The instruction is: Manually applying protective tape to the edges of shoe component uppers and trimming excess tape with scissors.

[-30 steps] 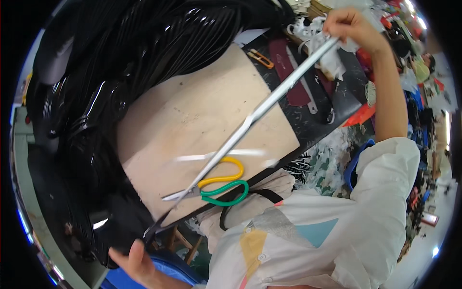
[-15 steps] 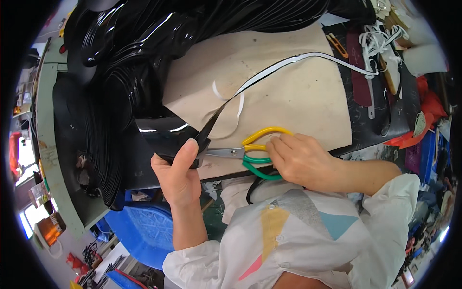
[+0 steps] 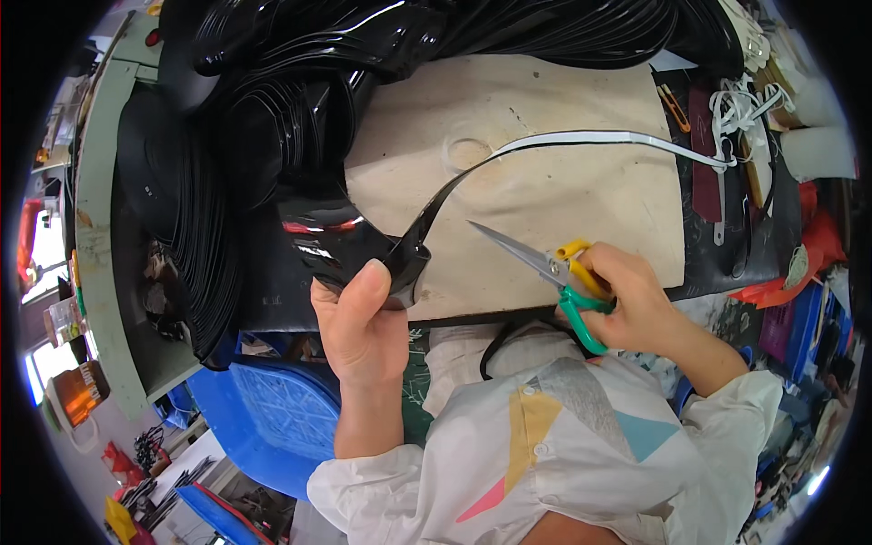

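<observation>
My left hand (image 3: 363, 327) pinches a glossy black sheet piece (image 3: 329, 238) between thumb and fingers at the near edge of the table. From there a narrow strip, white on one face and black on the other (image 3: 581, 138), arcs over a pale board (image 3: 554, 204) to the right. In my right hand (image 3: 631, 300) are scissors (image 3: 522, 252) with one yellow and one green handle. Their blades lie together, point up and left, and are apart from the black piece. My left fingertips are hidden behind the piece.
Stacks of glossy black pieces (image 3: 545, 32) line the back, with more at the left (image 3: 204, 218). At the right lie an orange-handled cutter (image 3: 675, 109), a maroon strip (image 3: 702, 154) and tangled white tape (image 3: 734, 109). A blue plastic basket (image 3: 272, 422) stands below the table's left edge.
The scissors have come away from the black piece at my left hand, moved right and turned so the blades point up-left. My left hand still grips the piece. The whole view has shifted slightly.
</observation>
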The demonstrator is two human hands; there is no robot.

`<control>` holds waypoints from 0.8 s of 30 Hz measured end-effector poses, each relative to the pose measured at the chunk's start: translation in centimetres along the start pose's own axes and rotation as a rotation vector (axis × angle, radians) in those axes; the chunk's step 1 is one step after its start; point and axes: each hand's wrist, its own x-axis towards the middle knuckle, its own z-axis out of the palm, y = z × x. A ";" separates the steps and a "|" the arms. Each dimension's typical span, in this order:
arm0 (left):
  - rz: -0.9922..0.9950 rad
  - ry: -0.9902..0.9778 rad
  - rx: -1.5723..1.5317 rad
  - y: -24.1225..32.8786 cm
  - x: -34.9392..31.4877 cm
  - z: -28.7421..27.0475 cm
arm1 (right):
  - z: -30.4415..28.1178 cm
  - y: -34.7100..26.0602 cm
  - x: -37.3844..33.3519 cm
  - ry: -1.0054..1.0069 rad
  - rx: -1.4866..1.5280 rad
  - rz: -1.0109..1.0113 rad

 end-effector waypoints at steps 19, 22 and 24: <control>0.029 -0.029 -0.030 -0.5 -0.7 0.5 | 2.9 -1.7 2.7 0.202 0.051 -0.312; 0.002 0.034 -0.030 0.1 -0.7 1.6 | 3.0 -1.5 2.8 0.190 0.048 -0.325; -0.017 0.065 -0.035 0.2 -0.7 1.9 | 2.8 -1.3 2.7 0.170 0.059 -0.331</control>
